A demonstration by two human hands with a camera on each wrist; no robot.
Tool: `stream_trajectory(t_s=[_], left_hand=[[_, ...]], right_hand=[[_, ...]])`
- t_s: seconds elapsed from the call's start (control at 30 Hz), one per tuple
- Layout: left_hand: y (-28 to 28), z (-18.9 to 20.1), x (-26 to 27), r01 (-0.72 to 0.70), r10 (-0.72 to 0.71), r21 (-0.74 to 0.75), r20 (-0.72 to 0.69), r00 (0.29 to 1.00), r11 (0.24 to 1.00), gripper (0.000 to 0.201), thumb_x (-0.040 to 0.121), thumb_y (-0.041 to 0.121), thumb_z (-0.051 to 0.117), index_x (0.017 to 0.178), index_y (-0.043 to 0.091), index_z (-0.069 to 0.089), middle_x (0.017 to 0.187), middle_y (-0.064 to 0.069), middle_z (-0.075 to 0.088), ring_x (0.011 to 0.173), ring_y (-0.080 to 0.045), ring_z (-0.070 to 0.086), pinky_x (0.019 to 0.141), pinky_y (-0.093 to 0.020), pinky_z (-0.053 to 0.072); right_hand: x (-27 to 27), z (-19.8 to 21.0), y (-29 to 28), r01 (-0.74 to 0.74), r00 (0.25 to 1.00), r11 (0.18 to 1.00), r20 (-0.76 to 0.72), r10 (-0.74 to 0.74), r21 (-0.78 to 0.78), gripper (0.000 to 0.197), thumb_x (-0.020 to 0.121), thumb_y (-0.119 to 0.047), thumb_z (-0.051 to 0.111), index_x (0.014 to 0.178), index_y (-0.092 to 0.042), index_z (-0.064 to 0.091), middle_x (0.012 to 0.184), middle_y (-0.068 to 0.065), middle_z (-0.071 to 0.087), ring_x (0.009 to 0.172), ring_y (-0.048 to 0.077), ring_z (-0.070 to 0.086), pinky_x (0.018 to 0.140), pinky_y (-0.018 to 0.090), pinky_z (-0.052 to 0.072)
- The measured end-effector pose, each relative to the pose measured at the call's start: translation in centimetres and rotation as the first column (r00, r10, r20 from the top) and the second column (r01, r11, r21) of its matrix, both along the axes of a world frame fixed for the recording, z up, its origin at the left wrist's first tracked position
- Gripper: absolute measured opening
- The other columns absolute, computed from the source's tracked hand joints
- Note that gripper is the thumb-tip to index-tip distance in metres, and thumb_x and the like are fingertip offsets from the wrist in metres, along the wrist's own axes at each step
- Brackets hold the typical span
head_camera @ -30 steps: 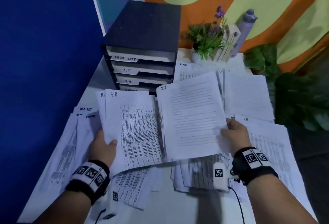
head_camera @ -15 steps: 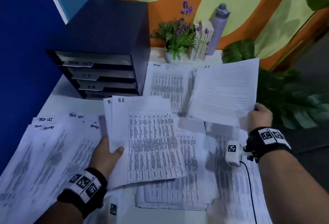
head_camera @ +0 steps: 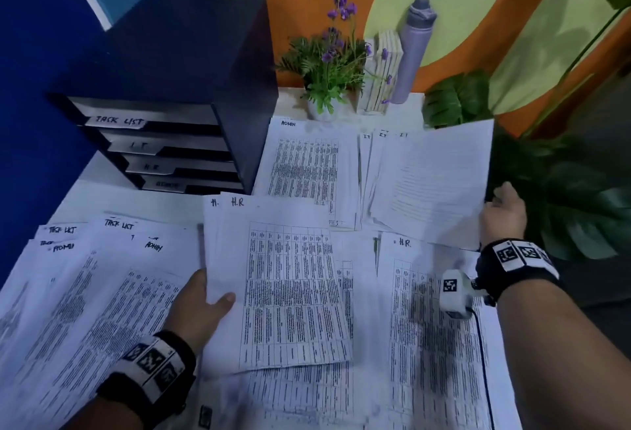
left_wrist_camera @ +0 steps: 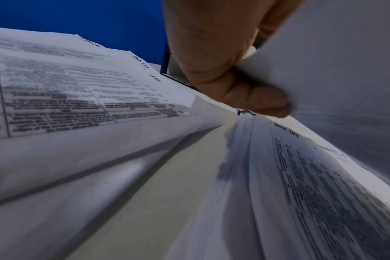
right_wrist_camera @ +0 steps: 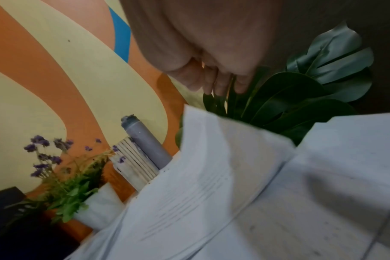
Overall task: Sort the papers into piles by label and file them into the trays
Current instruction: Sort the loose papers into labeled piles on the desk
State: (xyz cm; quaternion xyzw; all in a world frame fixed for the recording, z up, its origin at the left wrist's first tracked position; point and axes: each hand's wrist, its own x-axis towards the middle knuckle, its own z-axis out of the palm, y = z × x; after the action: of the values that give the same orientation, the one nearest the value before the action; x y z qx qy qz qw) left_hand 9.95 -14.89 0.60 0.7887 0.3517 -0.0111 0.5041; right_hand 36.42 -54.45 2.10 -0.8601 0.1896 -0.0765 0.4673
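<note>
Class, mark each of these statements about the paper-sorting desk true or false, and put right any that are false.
1. The left hand holds sheets marked H.R. True.
2. The top tray of the tray unit is labelled ADMIN. False: its label reads TASK LIST.
3. The right hand is at the edge of the I.T pile. True.
4. The water bottle lies flat on the desk. False: it stands upright beside the potted plant.
5. An ADMIN sheet lies just right of the tray unit. True.

Office desk: labelled file trays [head_camera: 164,142], paperwork [head_camera: 307,170].
</note>
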Motion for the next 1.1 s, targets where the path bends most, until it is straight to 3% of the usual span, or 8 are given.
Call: stream_trajectory(t_s=[0.33, 0.47, 0.57, 0.67, 0.77, 0.9, 1.0, 1.1], left_hand=[[-2.6, 0.0, 1.3, -0.015, 0.016, -0.024, 0.079, 0.997, 1.000, 0.029, 0.080, 0.012, 0.076, 0.095, 0.027, 0.058, 0.091, 0.011, 0.066, 0.084, -0.009, 0.063, 0.070, -0.027, 0.049], [-3.2, 0.1, 1.7, -0.044, 0.046, -0.018, 0.088, 0.995, 0.999, 0.009, 0.093, 0.029, 0.060, 0.101, 0.025, 0.062, 0.096, 0.002, 0.068, 0.091, -0.021, 0.064, 0.083, -0.032, 0.050], [-3.2, 0.3, 1.6, -0.064, 0.066, -0.033, 0.074, 0.995, 0.997, 0.027, 0.101, 0.034, 0.042, 0.105, 0.018, 0.063, 0.097, -0.006, 0.065, 0.096, -0.028, 0.061, 0.086, -0.036, 0.047], [-2.9, 0.3, 1.6, -0.045, 0.048, -0.049, 0.060, 0.997, 0.998, 0.029, 0.102, 0.034, 0.040, 0.102, 0.014, 0.061, 0.081, 0.000, 0.057, 0.085, -0.024, 0.056, 0.084, -0.036, 0.046], [-3.8, 0.1, 1.6, 0.032, -0.030, -0.189, 0.016, 0.999, 0.982, 0.032, 0.101, 0.040, 0.041, 0.109, 0.017, 0.062, 0.106, 0.002, 0.064, 0.102, -0.021, 0.058, 0.093, -0.036, 0.046], [-5.9, -0.3, 1.4, 0.136, -0.132, -0.355, 0.035, 0.991, 0.925, 0.029, 0.094, 0.055, 0.045, 0.097, 0.031, 0.061, 0.111, 0.010, 0.058, 0.106, -0.010, 0.054, 0.108, -0.032, 0.032], [-6.7, -1.4, 1.1, 0.324, -0.325, -0.017, -0.029, 0.945, 0.946, 0.024, 0.098, 0.041, 0.047, 0.115, 0.031, 0.059, 0.128, 0.003, 0.053, 0.126, -0.018, 0.047, 0.109, -0.034, 0.034], [-7.0, -2.2, 0.1, 0.491, -0.398, 0.343, -0.307, 0.864, 0.801, 0.053, 0.090, 0.043, 0.058, 0.140, 0.032, 0.042, 0.154, -0.003, 0.025, 0.141, -0.026, 0.024, 0.116, -0.042, 0.027]], right_hand=[[-9.5, -0.4, 9.1, -0.395, 0.852, 0.840, -0.194, 0.486, 0.372, 0.009, 0.094, -0.031, 0.059, 0.102, -0.030, 0.064, 0.104, -0.002, 0.070, 0.098, 0.017, 0.065, 0.093, 0.037, 0.051], [-13.0, -2.2, 10.7, -0.395, 0.836, 0.850, -0.249, 0.490, 0.349, 0.019, 0.092, -0.026, 0.061, 0.082, -0.015, 0.049, 0.070, -0.002, 0.047, 0.065, 0.018, 0.048, 0.066, 0.031, 0.042], [-13.3, -2.2, 9.8, -0.293, 0.896, 0.893, -0.227, 0.381, 0.342, 0.035, 0.094, -0.011, 0.055, 0.070, -0.016, 0.031, 0.062, 0.004, 0.031, 0.057, 0.016, 0.035, 0.058, 0.029, 0.034], [-13.3, -1.6, 8.6, -0.276, 0.919, 0.911, -0.192, 0.343, 0.305, 0.034, 0.095, -0.013, 0.055, 0.070, -0.014, 0.032, 0.064, 0.008, 0.035, 0.053, 0.016, 0.032, 0.050, 0.025, 0.029], [-14.2, -1.3, 8.8, -0.262, 0.914, 0.882, -0.193, 0.357, 0.392, 0.012, 0.096, -0.016, 0.056, 0.093, -0.006, 0.050, 0.077, 0.016, 0.048, 0.056, 0.018, 0.042, 0.052, 0.026, 0.037], [-15.1, -1.6, 8.5, -0.219, 0.909, 0.907, -0.262, 0.324, 0.361, 0.049, 0.093, -0.005, 0.053, 0.136, -0.025, 0.041, 0.110, 0.008, 0.058, 0.079, 0.026, 0.063, 0.067, 0.034, 0.054], [-15.2, -1.6, 5.7, -0.183, 0.945, 0.975, -0.252, 0.210, 0.126, 0.048, 0.092, -0.001, 0.045, 0.136, -0.021, 0.042, 0.086, 0.009, 0.063, 0.068, 0.027, 0.060, 0.058, 0.032, 0.051], [-15.5, -1.9, 1.8, -0.127, 0.956, 0.986, -0.280, 0.091, -0.112, 0.048, 0.090, -0.002, 0.044, 0.135, -0.018, 0.045, 0.089, 0.017, 0.063, 0.081, 0.035, 0.058, 0.072, 0.037, 0.046]])
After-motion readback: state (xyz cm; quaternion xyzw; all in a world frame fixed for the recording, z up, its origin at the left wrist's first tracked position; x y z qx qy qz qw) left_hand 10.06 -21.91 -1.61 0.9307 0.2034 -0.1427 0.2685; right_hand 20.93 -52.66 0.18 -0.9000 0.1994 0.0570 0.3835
